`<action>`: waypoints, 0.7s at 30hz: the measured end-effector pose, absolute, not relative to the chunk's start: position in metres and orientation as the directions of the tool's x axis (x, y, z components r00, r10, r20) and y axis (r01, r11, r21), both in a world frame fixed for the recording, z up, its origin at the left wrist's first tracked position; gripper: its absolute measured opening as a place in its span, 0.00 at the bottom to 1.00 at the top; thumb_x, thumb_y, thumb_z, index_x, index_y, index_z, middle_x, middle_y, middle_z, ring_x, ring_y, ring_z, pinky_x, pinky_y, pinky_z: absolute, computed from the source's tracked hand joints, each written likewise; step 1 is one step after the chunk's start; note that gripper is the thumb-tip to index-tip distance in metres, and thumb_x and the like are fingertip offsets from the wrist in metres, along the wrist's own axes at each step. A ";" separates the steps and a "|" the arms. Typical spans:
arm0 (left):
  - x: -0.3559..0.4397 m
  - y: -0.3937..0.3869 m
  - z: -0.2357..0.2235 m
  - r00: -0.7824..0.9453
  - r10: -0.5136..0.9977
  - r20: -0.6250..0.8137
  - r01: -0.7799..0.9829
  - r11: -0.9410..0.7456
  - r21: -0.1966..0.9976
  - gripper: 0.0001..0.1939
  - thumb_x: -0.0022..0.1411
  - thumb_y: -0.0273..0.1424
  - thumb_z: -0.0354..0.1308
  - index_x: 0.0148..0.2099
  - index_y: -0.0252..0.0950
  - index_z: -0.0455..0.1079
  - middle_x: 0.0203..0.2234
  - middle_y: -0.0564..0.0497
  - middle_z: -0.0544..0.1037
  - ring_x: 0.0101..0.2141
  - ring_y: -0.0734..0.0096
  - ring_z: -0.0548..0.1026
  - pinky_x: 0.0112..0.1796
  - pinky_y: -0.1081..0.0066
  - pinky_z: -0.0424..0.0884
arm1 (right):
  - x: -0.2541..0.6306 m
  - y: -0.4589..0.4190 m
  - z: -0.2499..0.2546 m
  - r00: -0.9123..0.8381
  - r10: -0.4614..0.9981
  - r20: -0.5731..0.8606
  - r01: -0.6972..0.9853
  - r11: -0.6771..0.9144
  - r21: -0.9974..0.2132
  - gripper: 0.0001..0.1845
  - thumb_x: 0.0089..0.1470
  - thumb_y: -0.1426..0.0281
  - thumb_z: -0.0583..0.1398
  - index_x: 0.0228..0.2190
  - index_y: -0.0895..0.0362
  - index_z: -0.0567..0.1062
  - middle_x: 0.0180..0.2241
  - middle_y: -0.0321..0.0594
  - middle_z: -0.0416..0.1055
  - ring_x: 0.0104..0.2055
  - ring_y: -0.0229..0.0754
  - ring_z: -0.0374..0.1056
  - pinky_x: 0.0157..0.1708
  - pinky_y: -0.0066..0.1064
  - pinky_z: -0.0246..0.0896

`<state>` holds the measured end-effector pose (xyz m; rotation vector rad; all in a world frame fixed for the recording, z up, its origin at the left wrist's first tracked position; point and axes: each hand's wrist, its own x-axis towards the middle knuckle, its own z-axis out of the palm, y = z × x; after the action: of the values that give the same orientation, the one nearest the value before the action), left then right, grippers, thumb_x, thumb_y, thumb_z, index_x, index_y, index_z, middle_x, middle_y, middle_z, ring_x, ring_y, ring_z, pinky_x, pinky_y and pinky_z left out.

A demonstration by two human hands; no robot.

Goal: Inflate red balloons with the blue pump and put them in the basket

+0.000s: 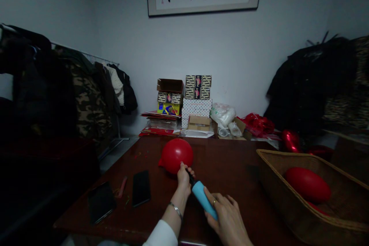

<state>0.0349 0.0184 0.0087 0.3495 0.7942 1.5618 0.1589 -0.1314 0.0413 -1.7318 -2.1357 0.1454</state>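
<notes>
A round red balloon [177, 155], partly inflated, is above the middle of the table, with a small red piece sticking out at its left side. My left hand [183, 177] is closed around the balloon's neck, at the dark nozzle end of a light blue balloon pump [204, 200]. The fingers hide where neck and nozzle meet. My right hand [226, 215] is wrapped around the rear of the pump's blue barrel, which slants down to the right. A bracelet circles my left wrist, and a ring shows on my right hand.
Two dark phones [141, 187] and a small red stick-like item [122, 187] lie on the brown table [161, 219] to the left. A wicker basket [268, 184] at right holds a red balloon [308, 185]. Stacked boxes [197, 111] and plastic bags [223, 114] stand behind.
</notes>
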 end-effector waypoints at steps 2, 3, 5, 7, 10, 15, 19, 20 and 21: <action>0.036 0.018 0.008 -0.164 0.959 -0.231 -0.752 0.030 0.658 0.19 0.56 0.48 0.53 0.27 0.37 0.56 0.13 0.59 0.60 0.13 0.80 0.59 0.16 0.77 0.56 | 0.160 -0.132 0.040 -0.162 0.959 0.233 0.920 0.232 -0.315 0.31 0.48 0.70 0.53 0.55 0.45 0.60 0.46 0.39 0.69 0.47 0.43 0.65 0.55 0.42 0.41; 0.036 0.018 0.008 -0.160 0.959 -0.234 -0.755 0.034 0.655 0.19 0.56 0.48 0.53 0.27 0.37 0.56 0.13 0.59 0.60 0.13 0.80 0.59 0.16 0.77 0.56 | 0.160 -0.133 0.039 -0.162 0.958 0.235 0.921 0.233 -0.314 0.31 0.48 0.70 0.53 0.55 0.45 0.60 0.46 0.39 0.69 0.47 0.43 0.65 0.54 0.42 0.41; 0.037 0.017 0.008 -0.152 0.960 -0.236 -0.759 0.039 0.650 0.19 0.56 0.47 0.53 0.27 0.37 0.55 0.13 0.59 0.60 0.13 0.80 0.58 0.16 0.77 0.56 | 0.161 -0.133 0.038 -0.164 0.956 0.243 0.921 0.236 -0.309 0.31 0.48 0.70 0.53 0.56 0.45 0.59 0.46 0.39 0.69 0.48 0.43 0.65 0.54 0.42 0.42; 0.037 0.016 0.007 -0.151 0.961 -0.233 -0.760 0.038 0.648 0.19 0.56 0.46 0.53 0.27 0.37 0.55 0.13 0.59 0.60 0.13 0.80 0.59 0.16 0.77 0.56 | 0.161 -0.133 0.037 -0.163 0.955 0.248 0.924 0.236 -0.301 0.31 0.48 0.70 0.53 0.55 0.45 0.60 0.46 0.39 0.69 0.48 0.43 0.65 0.54 0.43 0.42; 0.036 0.016 0.004 -0.151 0.962 -0.227 -0.756 0.036 0.653 0.19 0.55 0.47 0.54 0.27 0.37 0.55 0.13 0.59 0.60 0.13 0.80 0.59 0.16 0.77 0.56 | 0.161 -0.133 0.035 -0.160 0.955 0.248 0.928 0.231 -0.291 0.31 0.47 0.71 0.53 0.55 0.46 0.60 0.45 0.40 0.69 0.47 0.43 0.65 0.54 0.43 0.42; 0.035 0.018 0.005 -0.163 0.963 -0.213 -0.746 0.021 0.665 0.21 0.54 0.49 0.54 0.27 0.37 0.55 0.13 0.60 0.60 0.13 0.80 0.58 0.16 0.77 0.55 | 0.160 -0.136 0.036 -0.156 0.958 0.239 0.928 0.225 -0.295 0.31 0.47 0.70 0.53 0.55 0.46 0.61 0.46 0.40 0.70 0.47 0.44 0.65 0.54 0.44 0.43; 0.036 0.018 0.008 -0.167 0.967 -0.192 -0.736 0.007 0.676 0.20 0.55 0.49 0.53 0.27 0.37 0.56 0.13 0.59 0.60 0.13 0.80 0.58 0.16 0.77 0.55 | 0.163 -0.140 0.038 -0.165 0.959 0.229 0.923 0.232 -0.307 0.31 0.48 0.70 0.52 0.56 0.46 0.59 0.47 0.40 0.69 0.49 0.44 0.64 0.54 0.45 0.43; 0.037 0.018 0.008 -0.168 0.967 -0.192 -0.734 0.008 0.679 0.20 0.55 0.49 0.53 0.27 0.37 0.56 0.13 0.59 0.60 0.13 0.80 0.58 0.16 0.77 0.55 | 0.164 -0.140 0.038 -0.166 0.958 0.232 0.923 0.234 -0.307 0.31 0.48 0.69 0.53 0.56 0.46 0.59 0.47 0.40 0.69 0.49 0.44 0.64 0.54 0.45 0.43; 0.037 0.019 0.009 -0.167 0.966 -0.195 -0.732 0.011 0.681 0.20 0.55 0.48 0.53 0.26 0.37 0.56 0.13 0.59 0.60 0.13 0.80 0.58 0.15 0.77 0.55 | 0.166 -0.141 0.036 -0.167 0.956 0.240 0.922 0.237 -0.305 0.31 0.48 0.69 0.53 0.56 0.46 0.59 0.47 0.40 0.69 0.49 0.44 0.64 0.54 0.44 0.43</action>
<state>0.0365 0.0186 0.0086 0.3918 0.7895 1.5667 0.1660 -0.1409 0.0362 -1.7280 -2.1393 0.1233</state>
